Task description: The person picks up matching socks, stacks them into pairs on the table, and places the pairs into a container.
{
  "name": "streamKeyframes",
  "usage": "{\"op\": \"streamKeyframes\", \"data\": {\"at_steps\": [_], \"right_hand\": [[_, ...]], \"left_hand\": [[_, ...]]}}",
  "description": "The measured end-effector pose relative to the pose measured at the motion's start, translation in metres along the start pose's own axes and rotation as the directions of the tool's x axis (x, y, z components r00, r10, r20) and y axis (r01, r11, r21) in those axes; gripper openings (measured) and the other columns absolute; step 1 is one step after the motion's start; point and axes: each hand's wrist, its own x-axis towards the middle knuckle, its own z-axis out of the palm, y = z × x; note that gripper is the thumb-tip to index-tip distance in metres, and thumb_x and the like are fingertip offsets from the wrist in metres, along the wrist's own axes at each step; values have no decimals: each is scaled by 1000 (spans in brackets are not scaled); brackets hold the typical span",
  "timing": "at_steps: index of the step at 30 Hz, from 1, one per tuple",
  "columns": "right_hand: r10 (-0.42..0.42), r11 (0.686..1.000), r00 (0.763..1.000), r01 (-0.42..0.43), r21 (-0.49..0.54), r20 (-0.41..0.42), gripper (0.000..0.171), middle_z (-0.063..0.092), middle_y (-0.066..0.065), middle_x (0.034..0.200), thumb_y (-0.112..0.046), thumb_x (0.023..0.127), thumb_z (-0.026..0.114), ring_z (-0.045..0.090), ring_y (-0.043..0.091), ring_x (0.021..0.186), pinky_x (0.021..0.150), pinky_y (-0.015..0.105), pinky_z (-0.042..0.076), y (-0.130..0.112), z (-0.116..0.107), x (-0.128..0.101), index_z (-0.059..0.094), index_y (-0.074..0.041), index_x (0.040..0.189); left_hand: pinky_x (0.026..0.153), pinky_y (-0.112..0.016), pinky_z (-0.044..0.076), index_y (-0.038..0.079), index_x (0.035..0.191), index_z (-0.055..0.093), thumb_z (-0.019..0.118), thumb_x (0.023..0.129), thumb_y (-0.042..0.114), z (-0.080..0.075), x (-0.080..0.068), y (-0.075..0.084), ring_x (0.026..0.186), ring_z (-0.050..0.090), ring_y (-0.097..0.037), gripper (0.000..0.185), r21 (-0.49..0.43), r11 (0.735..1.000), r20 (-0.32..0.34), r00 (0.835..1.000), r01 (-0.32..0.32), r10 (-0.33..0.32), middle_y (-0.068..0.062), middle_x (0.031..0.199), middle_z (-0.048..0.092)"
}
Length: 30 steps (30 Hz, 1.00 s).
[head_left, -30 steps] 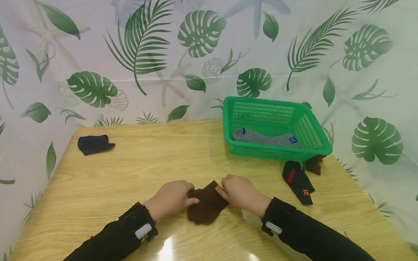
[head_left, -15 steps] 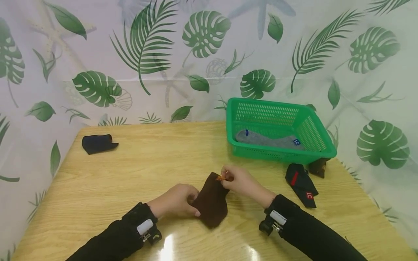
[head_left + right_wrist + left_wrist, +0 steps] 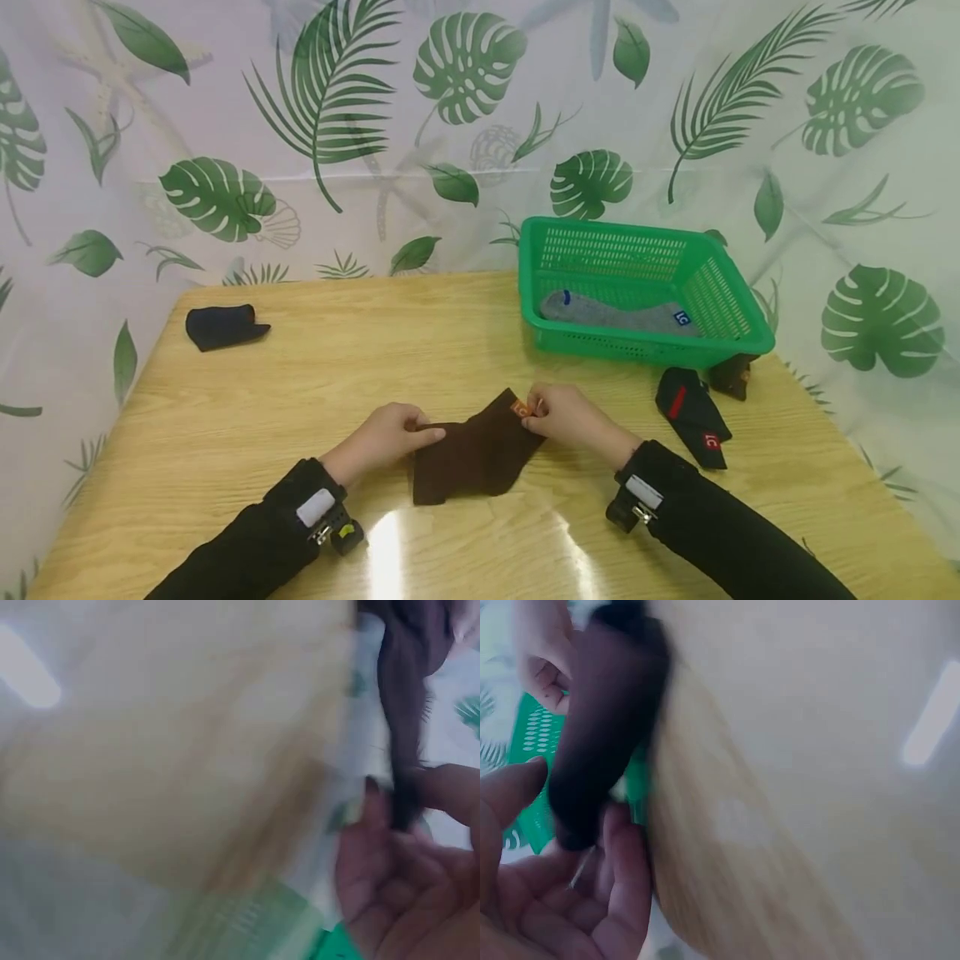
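A dark brown sock (image 3: 480, 454) with a small orange label is stretched between my two hands above the table's front half. My left hand (image 3: 386, 442) pinches its left end, thumb on top. On the other side my right hand (image 3: 566, 421) pinches the edge beside the label. In the left wrist view the sock (image 3: 611, 712) looks blurred, running from the fingers (image 3: 626, 862) up toward the other hand. The right wrist view shows the fabric (image 3: 409, 705) hanging narrow and edge-on, its end between thumb and fingers.
A green plastic basket (image 3: 615, 342) at the back right holds a grey sock (image 3: 622, 315). Beside it lie a black sock (image 3: 692, 417) with red marks and a brown piece of fabric (image 3: 731, 377) partly under the rim. A dark folded sock (image 3: 225, 327) lies at the back left.
The sock has gone from bunched, then hanging down, to spread out sideways. My left hand has shifted left and slightly up; my right hand has moved a little right, still gripping the label end.
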Motion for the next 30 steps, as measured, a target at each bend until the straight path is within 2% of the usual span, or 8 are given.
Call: {"op": "streamKeyframes", "data": {"at_steps": [5,11,16,20,22,24,27,30], "right_hand": [[54,976,998,-47,-213,24,24,56,-2,70,-26,87,72,50,14,63,57,28,41,-6,3,3,57,-12,75],[74,970,996,-59,-236,58,25,51,-3,67,-21,86,73,45,13,60,55,26,37,-9,1,6,56,-11,71],[65,983,996,-52,-174,67,25,48,-2,66,-15,86,71,43,12,59,56,26,35,-3,-1,5,53,-11,70],[87,995,994,-90,50,73,18,53,2,71,-12,88,69,52,13,59,55,29,49,4,-11,5,55,-6,79],[98,977,992,-111,181,84,16,55,6,74,-10,89,68,57,16,59,57,34,55,6,-16,4,55,-3,84],[104,960,991,-123,253,87,15,56,8,74,-9,90,67,60,18,58,57,37,57,6,-19,5,55,-1,85],[90,978,994,-101,184,65,16,57,6,73,-13,89,69,58,15,57,55,31,55,8,-18,7,57,-3,83],[67,998,998,-67,18,17,20,56,2,69,-19,89,71,53,13,57,53,27,46,6,-12,9,59,-7,78]], "left_hand": [[89,-42,51,6,110,70,75,86,30,-5,4,2,104,62,-26,34,137,991,6,1000,13,-14,-8,112,67],[90,-49,48,7,90,72,85,75,22,-12,9,5,103,59,-32,24,214,975,131,991,-60,32,-8,110,65],[105,-63,28,13,78,71,87,71,26,-17,5,6,127,34,-49,22,320,945,186,982,-74,14,-17,132,52],[104,-61,32,14,68,63,82,77,24,-33,0,4,129,36,-50,22,274,957,231,972,-95,30,-20,138,50],[98,-54,40,12,65,55,76,83,24,-43,-2,1,127,43,-45,30,191,976,241,969,-101,53,-17,133,55],[78,-42,48,11,66,52,70,89,25,-51,-3,-3,104,59,-32,32,109,990,233,970,-88,60,-12,118,64],[56,-28,36,10,69,54,67,92,27,-55,-3,-12,66,50,-16,32,68,997,188,982,-40,27,0,84,63],[54,-27,36,9,77,60,69,92,28,-53,-2,-18,59,42,-13,25,154,988,110,994,-10,-7,2,73,54]]}}
